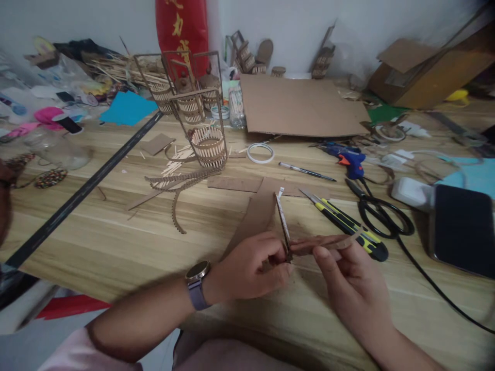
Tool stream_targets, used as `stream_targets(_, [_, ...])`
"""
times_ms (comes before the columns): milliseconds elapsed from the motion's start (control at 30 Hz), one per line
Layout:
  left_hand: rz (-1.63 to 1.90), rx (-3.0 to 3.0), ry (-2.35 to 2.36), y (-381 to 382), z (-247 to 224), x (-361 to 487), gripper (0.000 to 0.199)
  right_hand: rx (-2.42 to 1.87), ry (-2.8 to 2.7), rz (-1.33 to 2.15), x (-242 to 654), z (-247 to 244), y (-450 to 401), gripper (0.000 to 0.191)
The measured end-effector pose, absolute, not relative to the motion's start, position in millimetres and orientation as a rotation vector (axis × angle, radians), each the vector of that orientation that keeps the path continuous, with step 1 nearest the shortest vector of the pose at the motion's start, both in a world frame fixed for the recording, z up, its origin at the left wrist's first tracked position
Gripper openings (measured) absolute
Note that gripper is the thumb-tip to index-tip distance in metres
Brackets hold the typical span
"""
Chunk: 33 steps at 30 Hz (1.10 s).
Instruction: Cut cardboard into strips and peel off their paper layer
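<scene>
My left hand [257, 265], with a watch on its wrist, is closed in a pinch on a narrow cardboard strip [284, 221]. This strip stands up from the fingertips and has a whitish face and a small white tab at its top. My right hand [358, 283] grips a folded brown cardboard strip [323, 244] between thumb and fingers. The two strips meet at my left fingertips; whether they are one piece I cannot tell. Just beyond my left hand lies a flat cardboard piece [253, 214]. A yellow and black utility knife [344, 219] is near my right hand.
Scissors [382, 211], a blue glue gun [352, 164] and a phone [462, 226] lie to the right. Ahead are a pen [307, 171], a tape roll [260, 153] and a small stick basket [209, 147]. Notched cardboard strips [178, 183] lie left; a large cardboard sheet [301, 105] is behind.
</scene>
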<state>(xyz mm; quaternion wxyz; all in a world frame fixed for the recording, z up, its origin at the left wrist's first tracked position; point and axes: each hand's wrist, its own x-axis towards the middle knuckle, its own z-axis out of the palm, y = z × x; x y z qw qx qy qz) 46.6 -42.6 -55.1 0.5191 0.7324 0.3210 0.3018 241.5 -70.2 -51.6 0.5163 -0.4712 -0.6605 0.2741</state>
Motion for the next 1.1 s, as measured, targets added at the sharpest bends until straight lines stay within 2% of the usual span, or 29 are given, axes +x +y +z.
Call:
stream_targets(133, [0.679, 1.572, 0.869, -41.4, -57.2, 48.0, 0.029, -1.090, -1.678, 0.507, 240.2, -56.0, -77.2, 0.007])
stream_targets(333, [0.767, 1.718, 0.842, -41.2, -56.5, 48.8, 0.022, -1.023, -1.835, 0.341, 241.3, -59.8, -74.4, 0.006])
stream_targets(600, [0.837, 1.784, 0.799, -44.2, -53.8, 49.4, 0.022, -0.980, -1.999, 0.099, 241.4, -59.1, -71.7, 0.011])
stream_targets(833, [0.778, 1.775, 0.820, -46.5, -56.0, 49.2, 0.024, -1.006, -2.000, 0.177, 242.6, -55.1, -73.3, 0.018])
stream_targets(1100, [0.776, 1.797, 0.712, -43.9, -55.6, 48.0, 0.025, -1.138, -1.770, 0.451, 244.6, -52.5, -72.2, 0.012])
